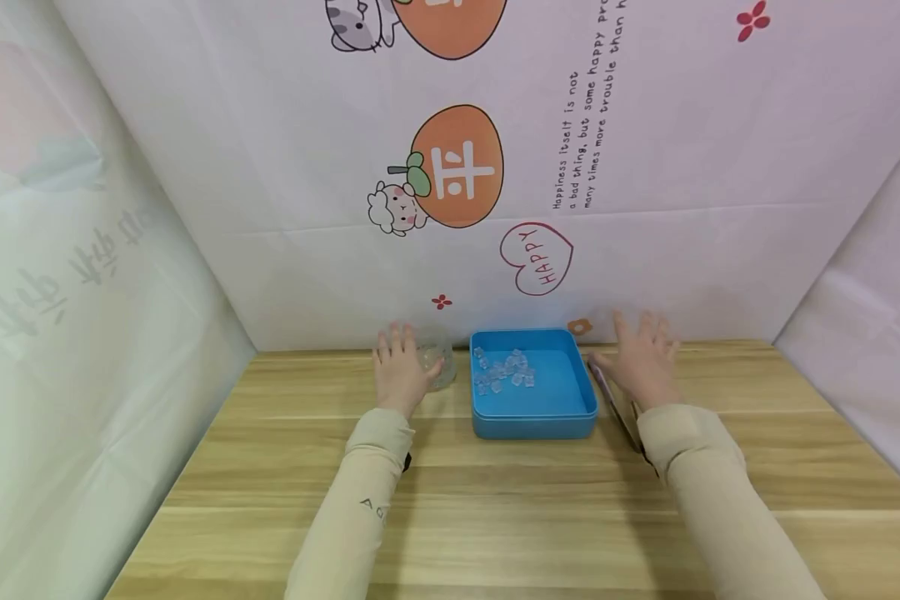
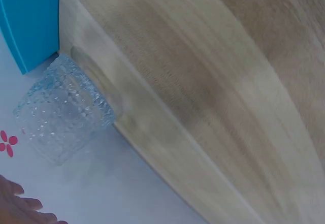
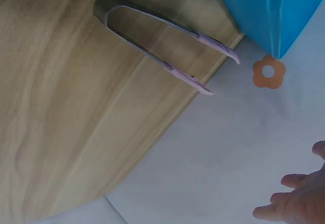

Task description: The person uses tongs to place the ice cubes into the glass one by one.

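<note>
My left hand (image 1: 401,367) is held with fingers spread and straight, its thumb overlapping a clear textured glass (image 1: 442,375) in the head view. The left wrist view shows that glass (image 2: 66,112) upright near the table's back edge, with the fingertips (image 2: 30,203) apart from it. Over on the right, my right hand (image 1: 645,362) has its fingers spread, holding nothing. Beneath and beside it lie metal tongs (image 1: 621,414) with pink tips, arms apart. In the right wrist view, the tongs (image 3: 105,9) point toward the back edge, clear of the fingers (image 3: 299,198).
Between the hands stands a shallow blue box (image 1: 534,427) with several clear ice-like cubes (image 1: 516,364) toward its left side. A printed cloth (image 1: 307,275) rises directly behind the wooden table (image 1: 495,517), and pale cloth hangs at both sides.
</note>
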`<state>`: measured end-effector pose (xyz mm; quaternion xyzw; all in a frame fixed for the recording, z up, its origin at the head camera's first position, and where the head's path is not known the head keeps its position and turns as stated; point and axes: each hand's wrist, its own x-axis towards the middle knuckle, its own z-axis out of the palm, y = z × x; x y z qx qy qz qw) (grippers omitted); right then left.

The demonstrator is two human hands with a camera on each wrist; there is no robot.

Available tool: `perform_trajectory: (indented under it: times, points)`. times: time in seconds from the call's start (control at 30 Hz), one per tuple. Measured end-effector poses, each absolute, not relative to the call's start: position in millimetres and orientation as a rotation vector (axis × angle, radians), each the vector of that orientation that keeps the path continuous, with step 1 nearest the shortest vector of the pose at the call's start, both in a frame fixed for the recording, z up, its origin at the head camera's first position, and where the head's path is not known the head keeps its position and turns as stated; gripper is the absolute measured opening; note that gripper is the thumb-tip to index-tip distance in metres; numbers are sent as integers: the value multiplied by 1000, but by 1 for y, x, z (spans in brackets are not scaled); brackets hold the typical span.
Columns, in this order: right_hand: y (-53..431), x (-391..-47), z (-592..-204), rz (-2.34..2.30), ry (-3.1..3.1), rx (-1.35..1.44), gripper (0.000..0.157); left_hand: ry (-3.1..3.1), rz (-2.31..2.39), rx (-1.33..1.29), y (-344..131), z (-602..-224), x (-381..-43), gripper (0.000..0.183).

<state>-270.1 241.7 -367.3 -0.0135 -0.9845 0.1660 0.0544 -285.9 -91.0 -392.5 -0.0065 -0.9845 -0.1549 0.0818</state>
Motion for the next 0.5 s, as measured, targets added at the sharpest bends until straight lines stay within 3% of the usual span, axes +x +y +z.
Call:
perform_trajectory:
  times: [0.2,0.37,0.5]
  points:
    - [245,-263,-382,453,-2965,-33,79,-2895,-543,-17,-95,-401,-292,94]
    - [249,-261,-396,399,-2944,-40,63,-2875,-656,3,-95,-408,-299,98]
    - [251,-261,-406,372,-3011,-82,60,-2872,-700,31,-95,-413,-304,99]
